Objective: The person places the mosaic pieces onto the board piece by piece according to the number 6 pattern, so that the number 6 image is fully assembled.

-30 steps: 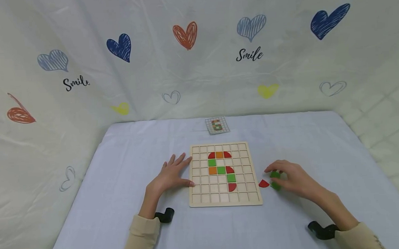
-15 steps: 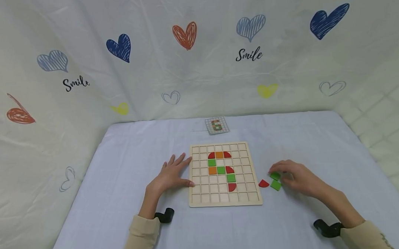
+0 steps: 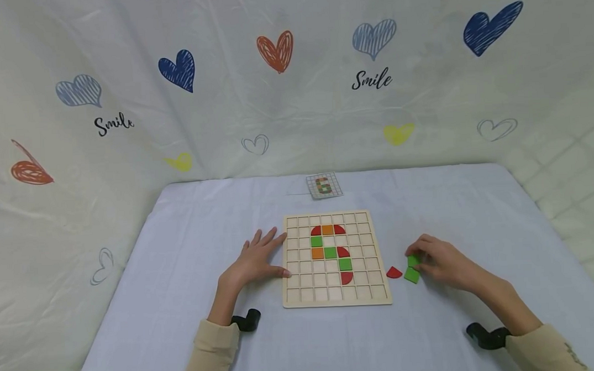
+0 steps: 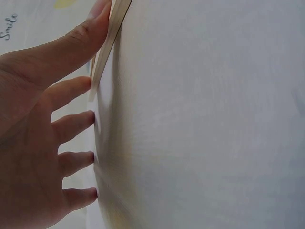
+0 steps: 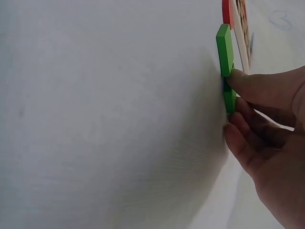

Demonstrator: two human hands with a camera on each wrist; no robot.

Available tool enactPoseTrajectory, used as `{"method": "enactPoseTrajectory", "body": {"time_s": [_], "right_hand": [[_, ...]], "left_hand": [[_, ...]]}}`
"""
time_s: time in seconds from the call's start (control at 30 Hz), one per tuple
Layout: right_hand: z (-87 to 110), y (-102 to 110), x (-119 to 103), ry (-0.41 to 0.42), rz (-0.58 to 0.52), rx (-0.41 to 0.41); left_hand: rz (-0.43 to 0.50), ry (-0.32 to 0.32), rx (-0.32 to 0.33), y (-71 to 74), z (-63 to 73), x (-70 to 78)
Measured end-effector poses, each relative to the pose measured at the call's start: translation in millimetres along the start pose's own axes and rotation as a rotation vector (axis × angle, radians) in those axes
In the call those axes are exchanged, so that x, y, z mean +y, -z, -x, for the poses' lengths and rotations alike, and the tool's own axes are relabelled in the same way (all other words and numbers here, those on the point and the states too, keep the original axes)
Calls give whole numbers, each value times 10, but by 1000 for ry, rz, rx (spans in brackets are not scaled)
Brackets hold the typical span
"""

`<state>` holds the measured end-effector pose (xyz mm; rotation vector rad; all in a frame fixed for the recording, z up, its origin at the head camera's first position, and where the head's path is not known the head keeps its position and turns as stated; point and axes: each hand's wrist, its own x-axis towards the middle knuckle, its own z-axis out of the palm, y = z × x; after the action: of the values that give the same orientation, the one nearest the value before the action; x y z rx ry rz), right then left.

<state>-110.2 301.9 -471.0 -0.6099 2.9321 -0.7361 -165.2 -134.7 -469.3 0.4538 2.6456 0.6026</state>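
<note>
A wooden grid board (image 3: 302, 296) lies on the table, with red quarter-round, orange and green square tiles set in its cells. My left hand (image 3: 253, 265) has its fingers spread and rests against the board's left edge, thumb touching the rim; in the left wrist view the thumb (image 4: 71, 47) lies on the board's side. To the right of the board, my right hand (image 3: 445, 265) pinches a green square tile (image 3: 413, 260) between thumb and fingers. Just in front of it lies a second green square tile (image 3: 412, 275), large in the right wrist view (image 5: 225, 50).
A red quarter-round tile (image 3: 394, 272) lies between the board and the green tiles. Behind the board is a small pattern card (image 3: 324, 185) showing a figure like a 6. A white cloth (image 3: 218, 211) covers the table, and a printed curtain hangs behind it.
My right hand has drawn back slightly to the right and its fingers have closed on the farther green tile. The left hand and board have stayed in place.
</note>
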Motion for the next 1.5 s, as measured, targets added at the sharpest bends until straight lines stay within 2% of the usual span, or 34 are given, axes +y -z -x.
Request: {"method": "enactPoseTrajectory", "body": {"time_s": [0.17, 0.47, 0.77, 1.0, 1.2, 1.5], "right_hand": [[-9, -19, -12, -50, -21, -28], [-3, -57, -10, -59, -7, -28], [1, -42, -30, -77, -39, -33], [7, -25, -33, -7, -18, -8], [16, -10, -33, 42, -56, 14], [30, 4, 1, -5, -151, 9]], "left_hand": [[0, 4, 2, -4, -3, 3], [-3, 13, -3, -5, -11, 7], [0, 2, -3, -1, -2, 2], [2, -4, 1, 14, 9, 12], [3, -1, 2, 13, 15, 17], [1, 0, -2, 21, 18, 21]]}}
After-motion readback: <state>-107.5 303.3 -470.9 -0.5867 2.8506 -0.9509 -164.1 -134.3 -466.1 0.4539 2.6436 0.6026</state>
